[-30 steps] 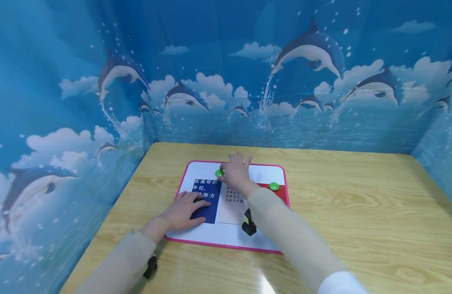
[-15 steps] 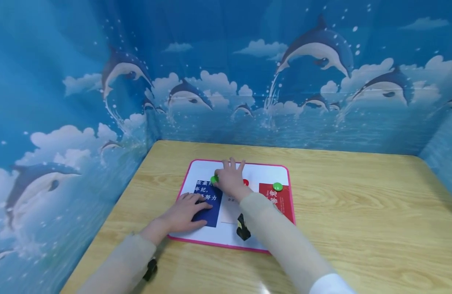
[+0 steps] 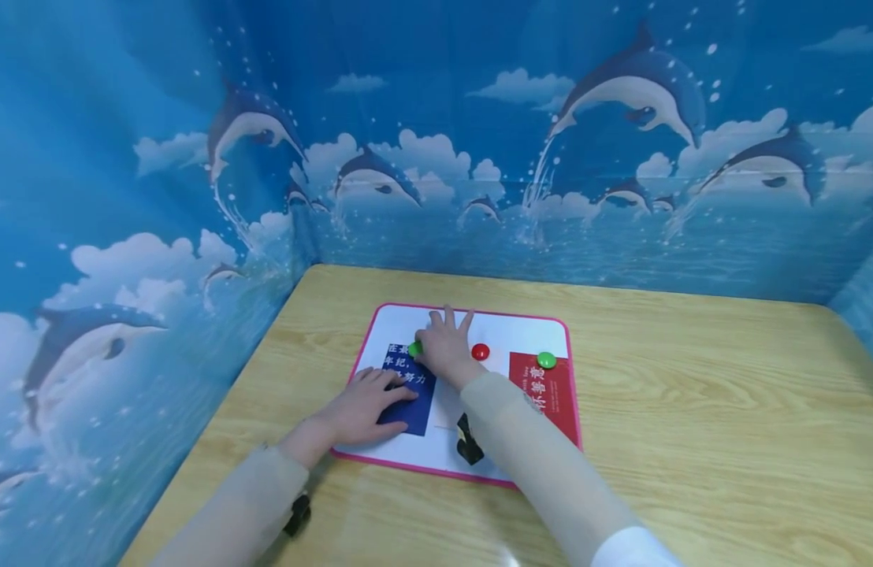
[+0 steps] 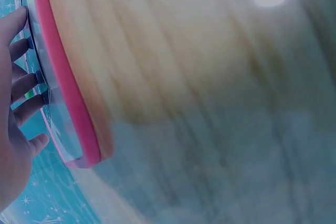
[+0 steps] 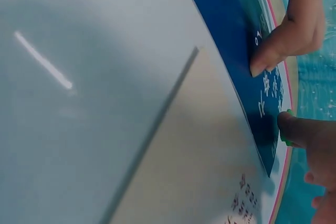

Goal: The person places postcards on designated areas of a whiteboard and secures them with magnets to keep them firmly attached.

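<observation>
A white magnetic board with a pink rim lies on the table, bearing three cards. My left hand rests with spread fingers on the blue card at the board's left. Near that card's top edge, my right hand pinches a round green magnet, partly hidden by thumb and finger. The right wrist view shows the thumb against it. Beside the blue card lies a pale card, partly covered by my right arm in the head view. A red magnet sits at its top.
On the board's right, a second green magnet sits at the top of a red card. The wooden table extends to the right. A blue dolphin-print curtain hangs behind and at the sides.
My right hand has moved left and down with the green magnet, to the blue card's top edge. This uncovers the red magnet and more of the red card. My left hand stays on the blue card.
</observation>
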The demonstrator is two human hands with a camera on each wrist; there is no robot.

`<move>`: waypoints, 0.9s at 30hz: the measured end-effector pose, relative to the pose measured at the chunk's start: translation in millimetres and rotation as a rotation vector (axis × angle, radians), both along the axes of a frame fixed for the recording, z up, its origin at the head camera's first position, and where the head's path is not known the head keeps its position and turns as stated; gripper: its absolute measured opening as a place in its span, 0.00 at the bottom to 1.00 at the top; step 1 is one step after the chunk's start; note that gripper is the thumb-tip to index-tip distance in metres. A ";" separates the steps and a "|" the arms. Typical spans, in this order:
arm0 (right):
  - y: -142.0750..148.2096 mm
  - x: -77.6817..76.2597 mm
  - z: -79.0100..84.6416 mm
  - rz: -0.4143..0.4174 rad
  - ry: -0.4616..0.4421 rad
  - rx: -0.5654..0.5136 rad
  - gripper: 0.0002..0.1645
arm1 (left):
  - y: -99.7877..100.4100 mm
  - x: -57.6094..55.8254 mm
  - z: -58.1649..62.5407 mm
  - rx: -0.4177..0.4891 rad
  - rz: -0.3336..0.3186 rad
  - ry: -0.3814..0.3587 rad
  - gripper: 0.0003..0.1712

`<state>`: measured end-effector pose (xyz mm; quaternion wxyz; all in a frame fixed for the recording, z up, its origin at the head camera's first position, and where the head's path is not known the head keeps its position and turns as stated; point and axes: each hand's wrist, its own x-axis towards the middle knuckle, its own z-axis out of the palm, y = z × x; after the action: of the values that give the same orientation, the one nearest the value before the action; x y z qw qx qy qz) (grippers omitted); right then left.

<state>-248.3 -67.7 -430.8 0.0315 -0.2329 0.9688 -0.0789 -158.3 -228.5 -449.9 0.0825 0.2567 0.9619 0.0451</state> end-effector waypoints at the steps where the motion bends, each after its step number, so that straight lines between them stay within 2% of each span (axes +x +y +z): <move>1: -0.3 0.5 -0.2 0.003 -0.001 0.005 0.22 | 0.2 0.1 0.3 0.000 -0.003 0.001 0.28; 9: 0.6 2.2 -3.3 -0.011 -0.026 0.034 0.22 | 2.9 -0.6 3.8 0.003 -0.016 -0.009 0.27; 21: 1.3 3.6 -6.8 -0.022 -0.029 0.037 0.22 | 0.6 -1.0 0.1 -0.012 -0.016 -0.006 0.28; 27: 13.3 -1.4 -9.0 -0.065 -0.018 0.028 0.26 | 1.0 -4.4 0.9 -0.015 -0.017 -0.019 0.28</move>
<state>-249.6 -54.4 -439.8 0.0407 -0.2001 0.9765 -0.0683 -162.6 -227.5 -449.0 0.0940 0.2637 0.9592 0.0399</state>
